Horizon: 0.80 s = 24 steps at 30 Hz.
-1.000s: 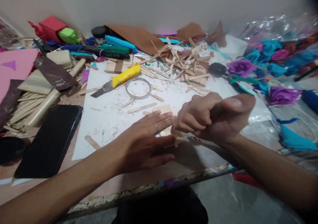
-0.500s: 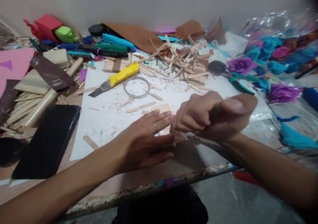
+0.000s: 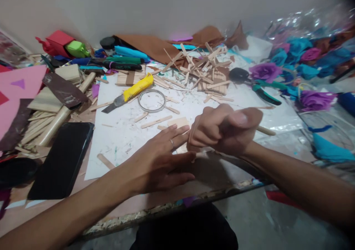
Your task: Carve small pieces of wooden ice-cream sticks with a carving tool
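Observation:
My left hand [image 3: 162, 155] lies with its fingers spread over a small flat piece made of pale wooden craft sticks [image 3: 178, 122]. A ring is on one of its fingers. Close against those fingertips, my right hand [image 3: 222, 129] is curled into a fist, knuckles toward the piece and thumb on top. Whatever the fist holds, if anything, is hidden. Just beyond the hands are a loose craft stick [image 3: 156, 122], a clear tape ring [image 3: 152, 111] and a yellow utility knife [image 3: 138, 88]. All of these rest on a white sheet [image 3: 119, 131].
A heap of craft sticks [image 3: 202, 67] lies at the back. On the left are a black phone [image 3: 61, 161] and stacked wood pieces [image 3: 44, 98]. Green-handled pliers [image 3: 266, 94] and a purple paper flower [image 3: 264, 71] sit at the right. The table's front edge [image 3: 155, 213] is rough.
My right fist has moved a little to the left, and a stick behind its wrist has come into sight. My left hand stays over the wooden piece. The camera view has shifted slightly.

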Motion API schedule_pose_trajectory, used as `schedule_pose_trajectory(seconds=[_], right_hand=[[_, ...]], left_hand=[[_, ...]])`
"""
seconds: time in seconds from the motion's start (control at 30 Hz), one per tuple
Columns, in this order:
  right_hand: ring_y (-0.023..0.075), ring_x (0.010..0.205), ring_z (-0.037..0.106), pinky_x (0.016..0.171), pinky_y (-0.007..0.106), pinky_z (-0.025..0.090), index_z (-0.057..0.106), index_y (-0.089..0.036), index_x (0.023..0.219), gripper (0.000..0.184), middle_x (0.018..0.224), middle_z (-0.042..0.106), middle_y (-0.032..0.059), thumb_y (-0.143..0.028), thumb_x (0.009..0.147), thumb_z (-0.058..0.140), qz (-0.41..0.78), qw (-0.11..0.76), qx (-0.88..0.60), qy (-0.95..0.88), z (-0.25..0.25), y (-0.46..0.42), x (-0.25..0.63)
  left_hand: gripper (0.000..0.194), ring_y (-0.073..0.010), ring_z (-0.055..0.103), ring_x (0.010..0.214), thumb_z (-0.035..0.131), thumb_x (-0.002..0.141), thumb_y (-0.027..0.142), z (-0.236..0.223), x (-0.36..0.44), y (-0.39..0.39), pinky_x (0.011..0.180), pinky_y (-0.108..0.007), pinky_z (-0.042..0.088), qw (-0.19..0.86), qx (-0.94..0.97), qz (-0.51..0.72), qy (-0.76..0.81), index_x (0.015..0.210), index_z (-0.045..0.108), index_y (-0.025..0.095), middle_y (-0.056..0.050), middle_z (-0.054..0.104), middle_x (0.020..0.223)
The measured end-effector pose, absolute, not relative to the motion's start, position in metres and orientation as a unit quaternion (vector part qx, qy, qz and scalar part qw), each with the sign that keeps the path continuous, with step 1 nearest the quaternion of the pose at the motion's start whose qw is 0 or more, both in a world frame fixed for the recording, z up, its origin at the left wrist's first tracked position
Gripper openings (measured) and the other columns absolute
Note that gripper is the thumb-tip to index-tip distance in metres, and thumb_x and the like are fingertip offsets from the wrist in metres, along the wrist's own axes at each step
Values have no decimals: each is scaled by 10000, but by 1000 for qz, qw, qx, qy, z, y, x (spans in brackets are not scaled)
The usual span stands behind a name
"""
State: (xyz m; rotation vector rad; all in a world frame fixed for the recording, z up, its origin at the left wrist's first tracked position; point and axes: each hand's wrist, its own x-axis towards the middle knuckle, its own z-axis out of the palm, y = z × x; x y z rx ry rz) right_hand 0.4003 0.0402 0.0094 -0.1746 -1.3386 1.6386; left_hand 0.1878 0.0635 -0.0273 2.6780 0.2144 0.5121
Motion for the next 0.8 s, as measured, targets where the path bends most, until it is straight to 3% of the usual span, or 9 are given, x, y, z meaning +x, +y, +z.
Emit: schedule_pose_trajectory(seconds=[0.13, 0.27, 0.5, 0.63, 0.8], right_hand=[[87, 400, 223, 421, 262, 240, 345, -226, 534, 532, 460, 252, -65, -488, 960, 526, 662, 527, -71, -529, 15, 43, 407], [73, 375, 178, 402, 249, 252, 361, -221, 516, 621, 433, 225, -82, -618, 962, 532, 643, 570, -53, -510, 23, 53, 424], [79, 360, 223, 405, 251, 273, 359, -213, 511, 643, 417, 247, -70, -626, 986, 488, 647, 552, -85, -520, 13, 55, 419], [74, 352, 199, 400, 246, 261, 328, -212, 493, 655, 404, 232, -73, -606, 977, 524, 644, 568, -112, -501, 15, 50, 411], [66, 355, 160, 394, 237, 218, 323, -211, 496, 620, 408, 218, -78, -550, 959, 556, 650, 601, -119, -450, 13, 46, 405]], left_hand=[[358, -404, 492, 1490, 722, 971, 426, -22, 187, 63, 1239, -625, 395, 187, 962, 186, 68, 1243, 748, 195, -199, 557, 1561], [317, -381, 526, 1477, 742, 973, 382, -22, 187, 64, 1239, -617, 406, 175, 958, 220, 65, 1214, 744, 174, -223, 582, 1536], [217, -331, 568, 1436, 722, 974, 209, -26, 188, 67, 1241, -574, 432, 225, 939, 250, 67, 1188, 728, 176, -205, 564, 1544], [209, -293, 626, 1326, 708, 969, 176, -24, 188, 68, 1158, -507, 518, 272, 926, 254, 63, 1177, 722, 190, -171, 594, 1473], [220, -268, 647, 1303, 706, 962, 182, -29, 187, 69, 1198, -468, 492, 259, 929, 254, 70, 1180, 732, 199, -125, 661, 1409]])
